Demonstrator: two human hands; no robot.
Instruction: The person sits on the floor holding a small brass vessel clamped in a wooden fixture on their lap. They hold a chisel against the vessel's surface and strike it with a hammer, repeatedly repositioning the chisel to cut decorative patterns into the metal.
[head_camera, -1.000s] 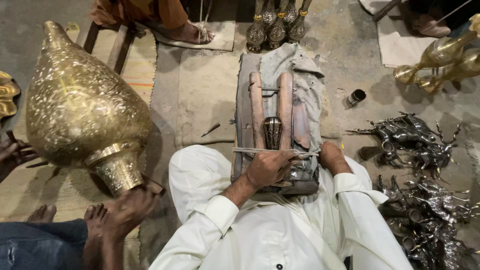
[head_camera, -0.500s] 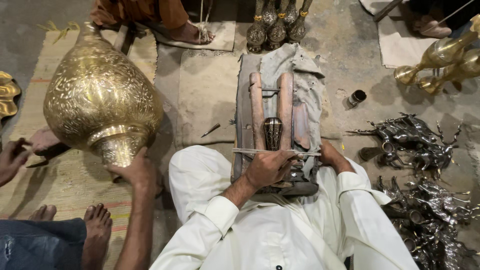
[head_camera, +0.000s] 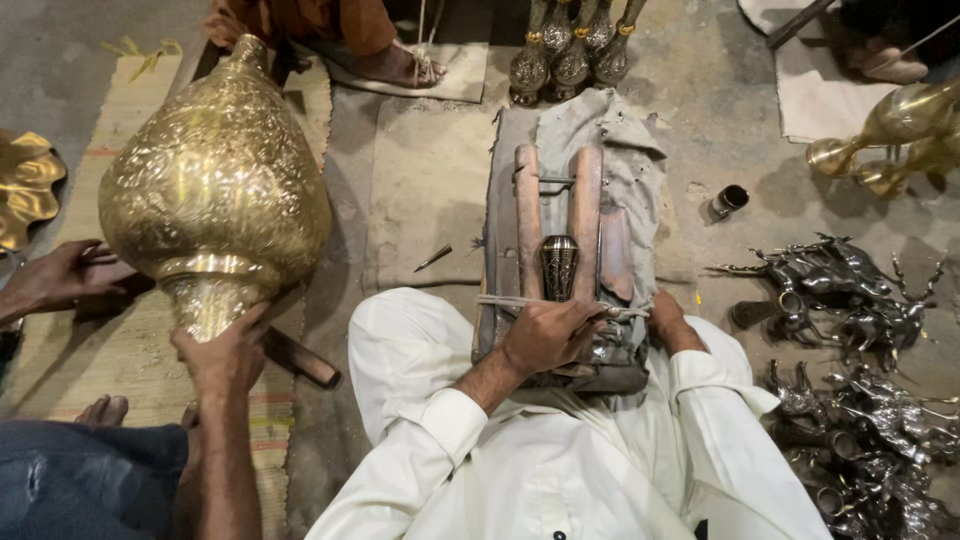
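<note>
- The person's left hand (head_camera: 545, 335) is curled closed, pinching a thin light-coloured rod (head_camera: 560, 305) that lies crosswise over the near end of a wooden work block (head_camera: 505, 200).
- The right hand (head_camera: 668, 320) rests at the block's near right corner, beside the rod's far end; its fingers are mostly hidden, so whether it grips anything cannot be told.
- Just beyond the left hand, a small dark engraved metal piece (head_camera: 559, 266) stands between two upright wooden rails (head_camera: 586, 215) in the middle of the block.
- A grey cloth (head_camera: 625, 160) drapes over the block's far right corner and right edge.
- Both forearms wear white sleeves (head_camera: 440, 430); the block sits between the person's knees.
- To the left, another person's hand (head_camera: 222, 355) grips the neck of a large engraved brass vessel (head_camera: 215, 185), tilted over a woven mat (head_camera: 110, 340).
- A second hand of that co-worker (head_camera: 60, 280) lies on the mat's left edge.
- On the floor to the right lie silvery animal figurines (head_camera: 840, 290), a small dark cup (head_camera: 730, 200) and brass goblets (head_camera: 900, 130).
</note>
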